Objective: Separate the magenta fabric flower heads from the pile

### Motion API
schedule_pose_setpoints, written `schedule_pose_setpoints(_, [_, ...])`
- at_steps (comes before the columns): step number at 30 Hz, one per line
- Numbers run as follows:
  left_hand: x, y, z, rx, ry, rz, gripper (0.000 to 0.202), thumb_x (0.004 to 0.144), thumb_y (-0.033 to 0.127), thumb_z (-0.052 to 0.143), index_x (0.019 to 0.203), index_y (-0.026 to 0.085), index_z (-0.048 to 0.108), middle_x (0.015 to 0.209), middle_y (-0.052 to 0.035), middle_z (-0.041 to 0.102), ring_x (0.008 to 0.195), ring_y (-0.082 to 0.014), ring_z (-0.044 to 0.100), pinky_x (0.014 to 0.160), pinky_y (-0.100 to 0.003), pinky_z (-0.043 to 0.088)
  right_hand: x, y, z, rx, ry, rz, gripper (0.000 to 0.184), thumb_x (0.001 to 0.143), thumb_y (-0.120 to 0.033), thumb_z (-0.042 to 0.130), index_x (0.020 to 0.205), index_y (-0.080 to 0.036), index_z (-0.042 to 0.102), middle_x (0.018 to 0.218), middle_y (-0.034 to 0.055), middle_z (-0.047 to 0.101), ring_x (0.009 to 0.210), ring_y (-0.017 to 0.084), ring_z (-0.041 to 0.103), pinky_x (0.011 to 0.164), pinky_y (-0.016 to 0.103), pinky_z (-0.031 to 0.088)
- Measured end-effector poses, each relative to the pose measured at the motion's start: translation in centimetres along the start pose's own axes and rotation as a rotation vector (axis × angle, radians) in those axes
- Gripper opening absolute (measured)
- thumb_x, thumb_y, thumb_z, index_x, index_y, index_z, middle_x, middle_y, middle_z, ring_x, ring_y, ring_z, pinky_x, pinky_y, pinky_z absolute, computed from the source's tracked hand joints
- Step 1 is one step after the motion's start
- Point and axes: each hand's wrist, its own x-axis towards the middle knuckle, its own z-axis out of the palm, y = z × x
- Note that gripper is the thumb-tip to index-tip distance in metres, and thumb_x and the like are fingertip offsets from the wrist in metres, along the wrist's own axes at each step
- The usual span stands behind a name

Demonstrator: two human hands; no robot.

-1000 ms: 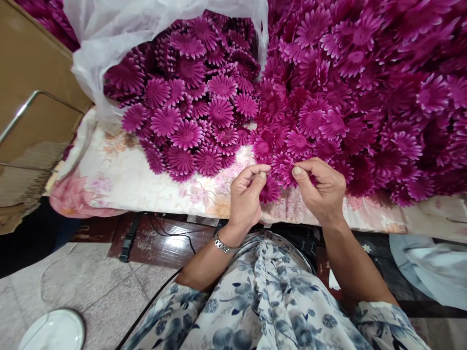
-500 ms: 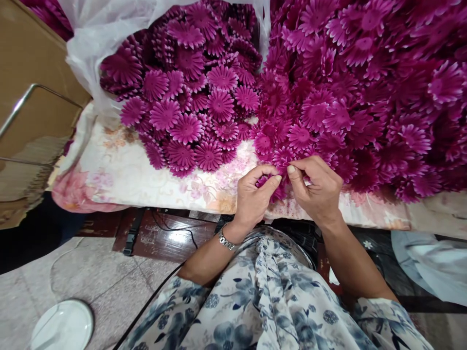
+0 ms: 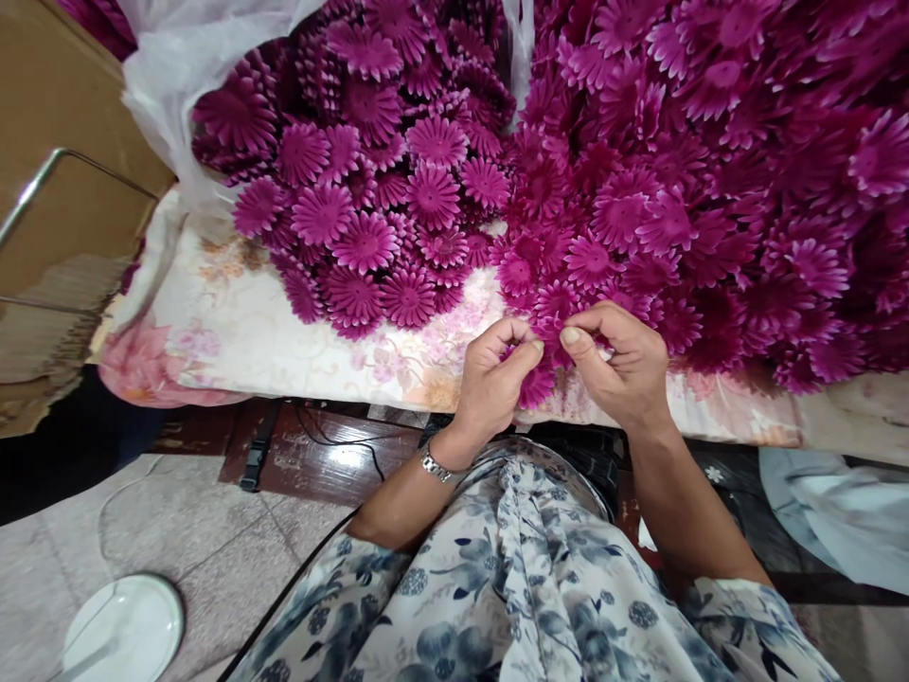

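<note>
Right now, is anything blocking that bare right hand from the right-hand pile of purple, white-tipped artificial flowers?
Nothing visible: the bare right hand is at the near edge of the purple, white-tipped flower pile. The translucent white plastic is farther left.

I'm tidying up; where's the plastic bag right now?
In the head view, the plastic bag is mostly at upper left, beside the cardboard, bordering the magenta flowers.

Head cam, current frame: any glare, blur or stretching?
Head view: white glare on the brown panel below the floral cloth; head view: flowers at upper right look soft and stretched; head view: anything fine between the left hand and right hand is too small to make out.
</note>
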Motion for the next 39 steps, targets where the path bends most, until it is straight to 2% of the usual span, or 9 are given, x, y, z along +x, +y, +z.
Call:
schedule_pose_setpoints(5, [0.27,0.09,-0.43,-0.016,-0.007,0.093,0.014,0.064,0.026,0.078,0.067,0.02,0.066,0.067,0.0028,0.06,0.063,-0.0091,0.05,0.062,-0.022,0.042,-0.05,0.53,-0.38,0.337,-0.153,0.193,0.036,0.088,-0.046,0.051,0.113,-0.022,0.06,0.102,0.0047,0.067,0.09,0.014,0.063,0.075,0.027,0.052])
schedule_pose_setpoints(8, [0.19,0.22,-0.57,0.022,-0.03,0.102,0.011,0.067,0.028,0.077,0.07,0.021,0.069,0.069,0.0014,0.063,0.065,-0.0112,0.053,0.065,-0.024,0.044,-0.01,0.38,-0.37,0.434,-0.173,0.276,0.029,0.086,-0.042,0.057,0.105,-0.022,0.065,0.093,0.002,0.068,0.079,0.011,0.062,0.068,0.023,0.053])
schedule_pose_setpoints(11, [0.0,0.31,-0.62,0.11,-0.024,0.15,0.005,0.071,0.023,0.072,0.071,0.02,0.068,0.07,0.0014,0.063,0.066,-0.011,0.053,0.066,-0.023,0.044,0.1,0.12,-0.37,0.54,-0.109,0.313,0.02,0.079,-0.034,0.068,0.094,-0.021,0.067,0.077,-0.002,0.065,0.066,0.008,0.059,0.06,0.02,0.051])
schedule_pose_setpoints(16, [-0.15,0.36,-0.69,0.16,-0.003,0.158,0.004,0.072,0.02,0.069,0.071,0.019,0.066,0.069,0.0026,0.06,0.063,-0.0092,0.05,0.062,-0.02,0.041,0.18,-0.02,-0.56,0.589,-0.046,0.322,0.026,0.07,-0.028,0.076,0.094,-0.021,0.067,0.075,-0.0028,0.063,0.065,0.008,0.058,0.059,0.02,0.051])
schedule_pose_setpoints(20, [-0.23,0.56,-0.55,0.085,-0.064,0.086,0.008,0.071,0.023,0.072,0.077,0.019,0.068,0.074,0.001,0.063,0.066,-0.0097,0.053,0.065,-0.021,0.043,-0.16,0.11,-0.69,0.449,0.003,0.268,0.022,0.074,-0.023,0.072,0.095,-0.021,0.068,0.075,-0.0024,0.066,0.063,0.007,0.059,0.057,0.019,0.05])
schedule_pose_setpoints(24, [-0.23,0.74,-0.27,-0.043,-0.121,-0.013,0.016,0.066,0.025,0.077,0.079,0.019,0.071,0.074,0.0016,0.064,0.064,-0.0079,0.053,0.065,-0.02,0.044,-0.57,0.12,-0.81,0.198,0.05,0.14,0.021,0.079,-0.021,0.066,0.1,-0.022,0.069,0.086,-0.0006,0.072,0.072,0.01,0.065,0.066,0.022,0.053])
schedule_pose_setpoints(28, [-0.06,0.61,-0.17,-0.04,-0.102,-0.016,0.013,0.064,0.025,0.079,0.069,0.018,0.07,0.066,0.0034,0.06,0.06,-0.0065,0.051,0.061,-0.018,0.042,-0.7,-0.14,-0.81,-0.011,0.05,0.025,0.022,0.084,-0.019,0.059,0.104,-0.021,0.068,0.089,-0.0001,0.073,0.068,0.009,0.065,0.064,0.021,0.053])
schedule_pose_setpoints(32, [-0.04,0.57,-0.17,-0.043,-0.067,-0.009,0.012,0.063,0.025,0.079,0.069,0.019,0.071,0.064,0.0037,0.061,0.059,-0.0062,0.05,0.059,-0.018,0.042,-0.69,-0.32,-0.77,-0.107,0.053,-0.023,0.027,0.086,-0.018,0.056,0.111,-0.02,0.064,0.092,0.0006,0.073,0.059,0.008,0.063,0.057,0.02,0.052])
schedule_pose_setpoints(39, [-0.18,0.92,-0.21,-0.061,-0.099,-0.034,0.016,0.064,0.029,0.079,0.073,0.018,0.071,0.064,0.0032,0.062,0.056,-0.0052,0.05,0.056,-0.017,0.041,-0.43,-0.3,-0.93,-0.209,0.04,-0.176,0.029,0.087,-0.014,0.052,0.113,-0.021,0.062,0.105,0.0026,0.072,0.088,0.014,0.07,0.079,0.023,0.057])
